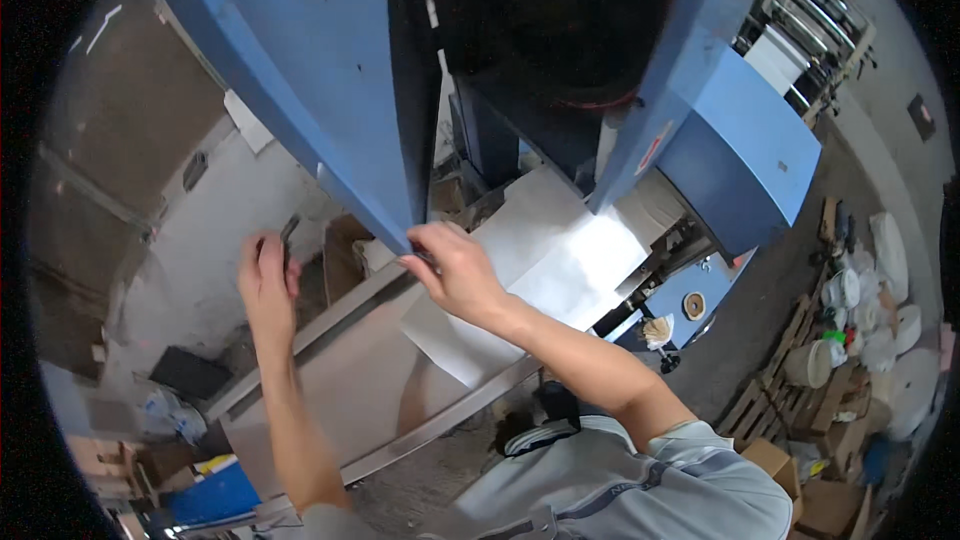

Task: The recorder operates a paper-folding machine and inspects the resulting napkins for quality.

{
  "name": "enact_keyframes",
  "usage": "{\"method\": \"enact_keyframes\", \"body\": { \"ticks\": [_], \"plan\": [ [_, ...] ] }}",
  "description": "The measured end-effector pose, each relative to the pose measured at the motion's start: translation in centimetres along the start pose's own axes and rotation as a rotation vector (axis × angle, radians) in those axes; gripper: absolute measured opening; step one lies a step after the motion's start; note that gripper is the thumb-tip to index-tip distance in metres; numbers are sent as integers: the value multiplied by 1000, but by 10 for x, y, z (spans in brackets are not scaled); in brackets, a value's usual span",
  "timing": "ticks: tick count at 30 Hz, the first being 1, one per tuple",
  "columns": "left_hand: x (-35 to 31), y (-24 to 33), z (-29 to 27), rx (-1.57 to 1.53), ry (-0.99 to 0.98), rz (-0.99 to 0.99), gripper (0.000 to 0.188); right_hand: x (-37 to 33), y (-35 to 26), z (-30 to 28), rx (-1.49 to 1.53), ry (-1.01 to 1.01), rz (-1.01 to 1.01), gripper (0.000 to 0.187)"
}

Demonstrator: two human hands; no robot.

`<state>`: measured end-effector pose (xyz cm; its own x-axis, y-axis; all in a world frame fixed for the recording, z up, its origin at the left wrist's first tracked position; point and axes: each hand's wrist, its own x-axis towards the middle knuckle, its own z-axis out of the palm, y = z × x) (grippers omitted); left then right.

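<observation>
My left hand (266, 275) is raised on the left side, past the edge of the metal table. Its fingers curl round a short, slim dark thing (290, 228) whose kind I cannot make out. My right hand (455, 265) reaches across to the lower corner of a tall blue machine panel (330, 155), thumb and fingers closed at its edge. Below and beside that hand, a large white sheet (540, 260) lies on the metal table (330, 410), and bright light falls on its far part.
A second blue upright (665, 110) and a blue rounded cover (745, 150) stand to the right, with a dark opening between the uprights. Metal rollers (800, 10) show at the far right. Wooden pallets (780, 370), cardboard boxes and plastic containers crowd the right floor.
</observation>
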<state>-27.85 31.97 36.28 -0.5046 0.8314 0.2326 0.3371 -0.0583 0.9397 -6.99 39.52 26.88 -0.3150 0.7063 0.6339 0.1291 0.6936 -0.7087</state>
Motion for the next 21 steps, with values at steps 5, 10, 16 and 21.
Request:
{"method": "enact_keyframes", "body": {
  "ticks": [5, 10, 16, 21],
  "plan": [
    [-99, -133, -14, 295, -190, -180, 20, 25, -1, 77, -16, 52, -129, 21],
    [-153, -195, 26, 549, -317, -38, 37, 51, 0, 130, 31, 18, -104, 20],
    [-152, -193, 40, 717, -352, 18, 48, 32, -2, 102, 59, -162, -136, 38],
    [-114, -120, 56, 259, -293, -84, 37, -32, -24, -24, 317, -449, 141, 26]
  ]
}}
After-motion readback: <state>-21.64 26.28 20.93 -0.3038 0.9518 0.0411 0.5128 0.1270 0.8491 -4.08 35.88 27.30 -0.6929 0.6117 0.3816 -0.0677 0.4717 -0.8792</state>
